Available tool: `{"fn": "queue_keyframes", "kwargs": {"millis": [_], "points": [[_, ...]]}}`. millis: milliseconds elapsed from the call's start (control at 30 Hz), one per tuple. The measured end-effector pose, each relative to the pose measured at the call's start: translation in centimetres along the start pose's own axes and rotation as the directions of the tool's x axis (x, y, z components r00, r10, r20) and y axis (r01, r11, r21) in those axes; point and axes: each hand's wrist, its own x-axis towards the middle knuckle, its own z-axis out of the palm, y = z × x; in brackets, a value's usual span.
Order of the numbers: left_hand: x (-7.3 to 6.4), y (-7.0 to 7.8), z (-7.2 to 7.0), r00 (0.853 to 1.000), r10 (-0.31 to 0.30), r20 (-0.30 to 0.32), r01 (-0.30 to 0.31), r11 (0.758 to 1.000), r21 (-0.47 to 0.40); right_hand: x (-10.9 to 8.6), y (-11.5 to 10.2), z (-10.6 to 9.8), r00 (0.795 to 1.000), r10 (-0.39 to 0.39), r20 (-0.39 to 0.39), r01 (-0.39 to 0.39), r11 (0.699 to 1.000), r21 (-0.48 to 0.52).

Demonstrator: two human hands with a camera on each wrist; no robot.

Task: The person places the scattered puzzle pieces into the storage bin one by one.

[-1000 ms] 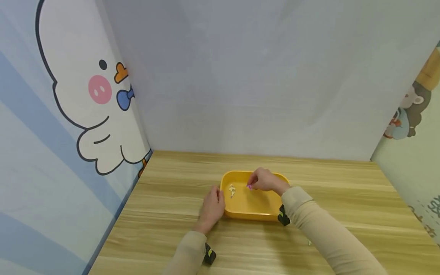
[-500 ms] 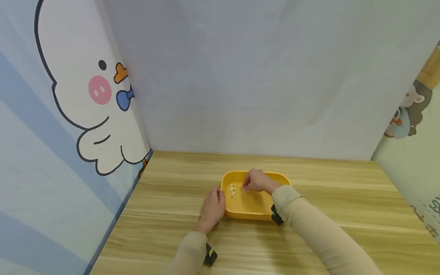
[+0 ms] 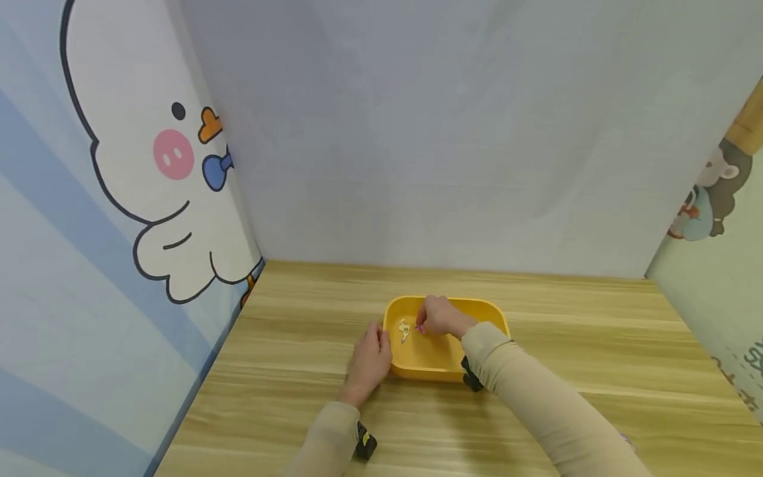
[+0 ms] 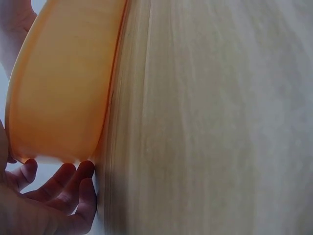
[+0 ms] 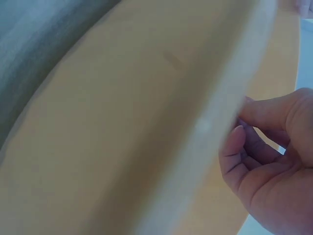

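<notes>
A shallow yellow tray (image 3: pixel 426 374) with rounded corners rests on the wooden table. Over its inside, my right hand (image 3: pixel 440 316) pinches a small purple piece (image 3: pixel 420 328) between thumb and fingers. In the right wrist view the fingertips of this hand (image 5: pixel 274 147) dip behind the tray's near rim, which hides the piece. Just left of the purple piece lies a small cream, irregular piece (image 3: pixel 405 330) on the tray floor. My left hand (image 3: pixel 369 361) holds the tray's left end; the left wrist view has its fingertips (image 4: pixel 84 169) against the outer wall.
A bit of something purple (image 3: pixel 626 439) shows on the table (image 3: pixel 596 331) beside the right sleeve. A grey-white cloth backdrop (image 3: pixel 417 132) stands behind the table, with printed cartoon panels at both sides. Each wrist wears a small black device (image 3: pixel 365 442).
My right hand has moved left inside the tray with the purple piece, closer to the cream piece. My left hand stays at the tray's left end.
</notes>
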Motion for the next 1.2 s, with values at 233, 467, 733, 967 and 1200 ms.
{"fn": "queue_keyframes", "kwargs": {"millis": [233, 467, 733, 967, 1200], "points": [[-0.1, 0.2, 0.0, 0.999, 0.038, -0.02, -0.038, 0.999, 0.008, 0.3, 0.0, 0.3, 1.0, -0.012, -0.013, 0.012, 1.0, -0.014], [-0.2, 0.5, -0.1, 0.999, 0.033, -0.005, -0.033, 0.999, 0.002, 0.4, -0.2, 0.5, 1.0, 0.014, -0.007, -0.015, 0.999, -0.031], [-0.2, 0.4, -0.3, 1.0, 0.015, -0.002, -0.015, 1.0, 0.009, 0.4, -0.5, 0.8, 1.0, -0.005, -0.012, 0.005, 0.999, -0.04], [-0.1, 0.3, -0.2, 1.0, 0.017, -0.015, -0.017, 1.0, 0.011, 0.4, -0.2, 1.5, 0.998, -0.031, -0.053, 0.027, 0.997, -0.067], [-0.1, 0.1, 0.0, 1.0, 0.005, -0.005, -0.005, 1.0, 0.005, 0.4, 0.1, 1.9, 0.994, -0.064, -0.092, 0.057, 0.996, -0.072]]}}
